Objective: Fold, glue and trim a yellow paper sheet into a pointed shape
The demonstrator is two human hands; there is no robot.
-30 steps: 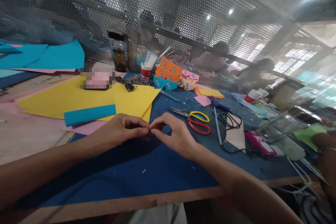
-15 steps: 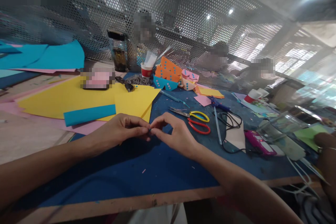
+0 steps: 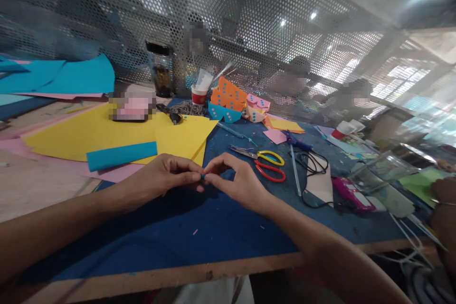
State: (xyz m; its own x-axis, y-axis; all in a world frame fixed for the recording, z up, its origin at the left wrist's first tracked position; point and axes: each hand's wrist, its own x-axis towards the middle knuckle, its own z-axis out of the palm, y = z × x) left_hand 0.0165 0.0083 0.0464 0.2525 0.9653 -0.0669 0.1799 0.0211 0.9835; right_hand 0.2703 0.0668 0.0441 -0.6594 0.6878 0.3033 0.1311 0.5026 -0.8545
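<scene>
My left hand (image 3: 178,173) and my right hand (image 3: 235,178) meet fingertip to fingertip above the blue mat (image 3: 178,235). Between the pinched fingers shows a tiny blue piece (image 3: 203,176), mostly hidden; it looks like paper. Both thumbs press toward it. Beside my right hand lie scissors (image 3: 270,158) with one yellow and one red handle, blades pointing left. A folded blue paper strip (image 3: 121,156) rests behind my left wrist, on yellow paper sheets (image 3: 85,130).
Folded orange paper pieces (image 3: 230,95) stand at the back near a red-and-white paper cup (image 3: 198,95) and a lidded jar (image 3: 162,71). On the right are a glue gun (image 3: 298,141), a glue stick (image 3: 295,171) and a pink device (image 3: 351,194). Another person's arm (image 3: 445,213) is at the right edge.
Both hands stay almost in place. The tiny piece between the fingertips shows brighter blue now than before. The other person's arm at the right edge has shifted slightly.
</scene>
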